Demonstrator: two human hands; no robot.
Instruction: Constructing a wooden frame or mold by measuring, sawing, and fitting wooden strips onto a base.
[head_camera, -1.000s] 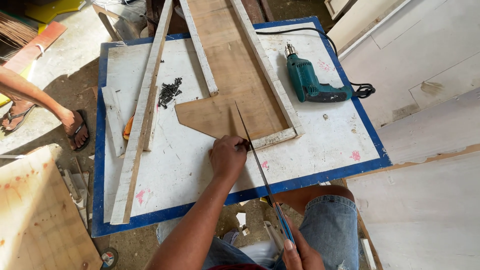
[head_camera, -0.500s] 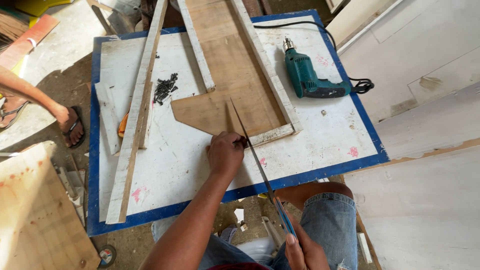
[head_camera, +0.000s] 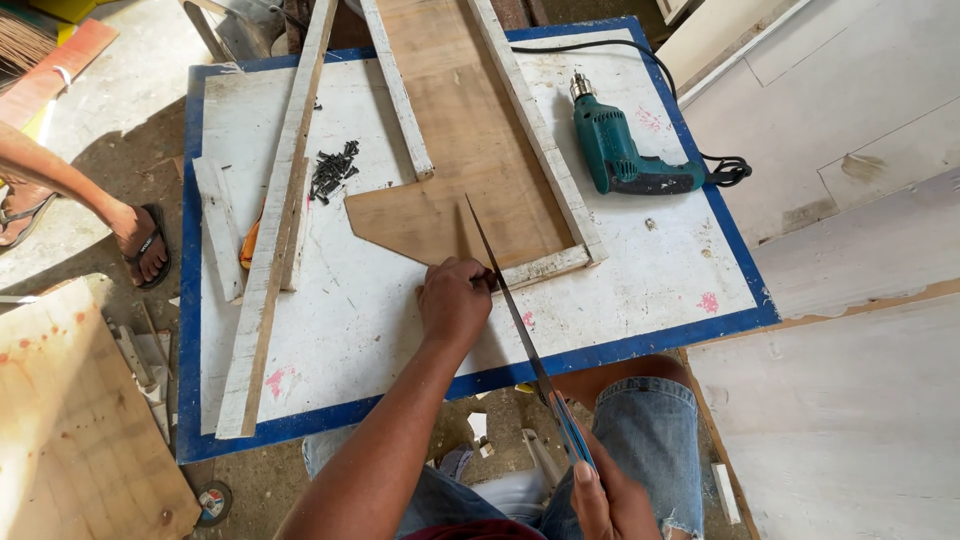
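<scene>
**Saw blade right beside the steadying fingers**

Nearest to me, the right hand is wrapped tight around the blue-striped handle of a long, thin-bladed handsaw, low over the person's knee in torn denim shorts. The blade runs up and away from that grip, its tip reaching onto the brown plywood panel that lies on the white tabletop with a blue painted border.

The left hand is curled knuckles-up on the near edge of that panel, pressing it down; the fingers are closed in, gripping nothing I can make out, and they sit touching or just beside the blade. That is the worry: if the saw jumps out of its line, it goes into those fingers. The blade also looks thin enough to flex or bind if pushed at an angle.

The panel is edged with pale whitewashed wooden battens, and the blade crosses the near one (a hidden screw there could snag the teeth, though I can't see any).

Farther off, a heap of black screws lies loose, and a teal electric drill rests near the table's right edge, its black cord trailing over — easy to catch with an elbow. A bystander's sandalled foot stands to the left.
</scene>
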